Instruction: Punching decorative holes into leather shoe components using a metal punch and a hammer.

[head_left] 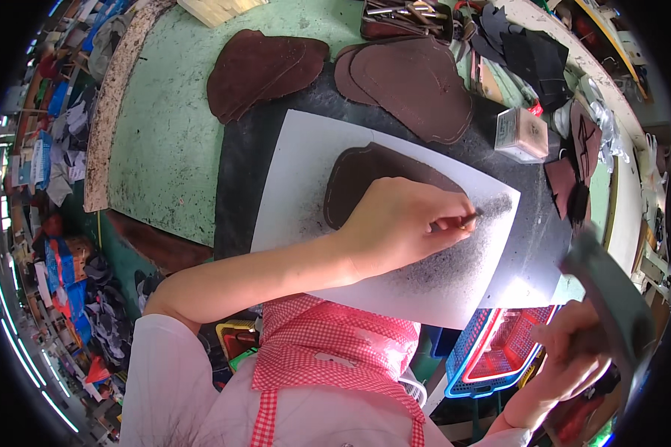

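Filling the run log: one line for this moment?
left hand pins small tool on leather piece | right hand holds hammer raised | white sheet underneath

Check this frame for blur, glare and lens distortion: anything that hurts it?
Head view: strong fisheye bending, the green table edge curves and a black rim cuts the corners; the right hand and the hammer it holds are smeared by motion blur near the rim; a bright glare spot sits on the white sheet at its lower right; the left hand on the leather piece is sharp.

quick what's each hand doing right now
Left hand: pinched shut on a small metal punch, resting on the dark leather piece.
Right hand: closed around a hammer.
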The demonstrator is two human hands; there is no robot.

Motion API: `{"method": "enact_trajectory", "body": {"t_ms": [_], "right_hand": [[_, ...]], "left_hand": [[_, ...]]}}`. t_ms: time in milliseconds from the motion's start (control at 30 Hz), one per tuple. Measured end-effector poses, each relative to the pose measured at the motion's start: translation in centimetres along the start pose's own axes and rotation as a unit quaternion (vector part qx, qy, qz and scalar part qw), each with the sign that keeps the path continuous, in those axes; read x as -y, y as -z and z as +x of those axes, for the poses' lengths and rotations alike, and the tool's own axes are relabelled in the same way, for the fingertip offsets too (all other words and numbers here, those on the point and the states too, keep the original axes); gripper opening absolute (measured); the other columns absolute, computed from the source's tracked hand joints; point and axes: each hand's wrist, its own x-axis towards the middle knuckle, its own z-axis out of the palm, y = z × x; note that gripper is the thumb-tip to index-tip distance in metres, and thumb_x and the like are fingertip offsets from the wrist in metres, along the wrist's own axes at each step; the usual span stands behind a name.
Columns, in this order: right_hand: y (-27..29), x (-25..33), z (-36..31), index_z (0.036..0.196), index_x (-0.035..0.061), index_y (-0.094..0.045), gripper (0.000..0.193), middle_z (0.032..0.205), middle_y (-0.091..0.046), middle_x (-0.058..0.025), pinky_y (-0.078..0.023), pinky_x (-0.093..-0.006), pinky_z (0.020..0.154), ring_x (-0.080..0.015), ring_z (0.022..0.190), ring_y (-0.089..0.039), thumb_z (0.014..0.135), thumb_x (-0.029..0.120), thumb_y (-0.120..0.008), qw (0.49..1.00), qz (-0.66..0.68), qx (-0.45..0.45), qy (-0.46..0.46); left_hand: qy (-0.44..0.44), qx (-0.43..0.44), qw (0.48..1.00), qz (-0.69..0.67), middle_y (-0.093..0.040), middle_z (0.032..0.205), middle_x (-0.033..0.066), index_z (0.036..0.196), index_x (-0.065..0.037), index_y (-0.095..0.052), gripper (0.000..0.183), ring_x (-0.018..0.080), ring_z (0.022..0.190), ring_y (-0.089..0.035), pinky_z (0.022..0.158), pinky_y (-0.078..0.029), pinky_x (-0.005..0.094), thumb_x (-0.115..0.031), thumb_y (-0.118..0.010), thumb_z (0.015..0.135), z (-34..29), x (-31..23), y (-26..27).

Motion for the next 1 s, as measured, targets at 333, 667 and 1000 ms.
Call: {"method": "enact_trajectory", "body": {"t_ms": [333, 667, 1000], "right_hand": [[-5.1, -2.0, 1.4, 0.123, -0.0017, -0.046, 0.048, 0.068, -0.046, 0.0001, -0.022, -0.0185, 0.046, -0.0022, 0.052, -0.032, 0.098, 0.039, -0.050, 0.981, -0.111, -0.141, 0.081], [-5.0, -0.6, 0.6, 0.083, 0.0032, -0.058, 0.031, 0.059, -0.048, -0.0012, -0.033, -0.0239, 0.048, -0.0100, 0.052, -0.045, 0.094, 0.032, -0.055, 0.969, -0.196, -0.131, 0.075], [-4.7, -1.3, 1.2, 0.109, -0.0049, -0.050, 0.041, 0.067, -0.048, -0.0018, -0.028, -0.0166, 0.047, -0.0027, 0.052, -0.038, 0.099, 0.035, -0.047, 0.978, -0.096, -0.165, 0.081]], "left_hand": [[0.119, 0.065, 0.982, -0.132, -0.069, 0.087, 0.0045, 0.099, 0.001, -0.065, 0.011, 0.0054, 0.082, -0.064, 0.073, -0.051, 0.0211, -0.001, -0.064, 0.088, 0.2, 0.4, 1.0], [-0.094, 0.043, 0.984, 0.147, -0.070, 0.086, 0.0060, 0.098, -0.006, -0.068, 0.014, 0.0096, 0.079, -0.069, 0.067, -0.054, 0.0245, -0.006, -0.069, 0.085, -1.4, 0.2, 0.7], [0.055, 0.084, 0.992, -0.070, -0.070, 0.087, 0.0053, 0.100, -0.002, -0.067, 0.014, 0.0075, 0.077, -0.067, 0.071, -0.052, 0.0210, -0.004, -0.067, 0.086, -0.2, 0.4, 1.6]]}}
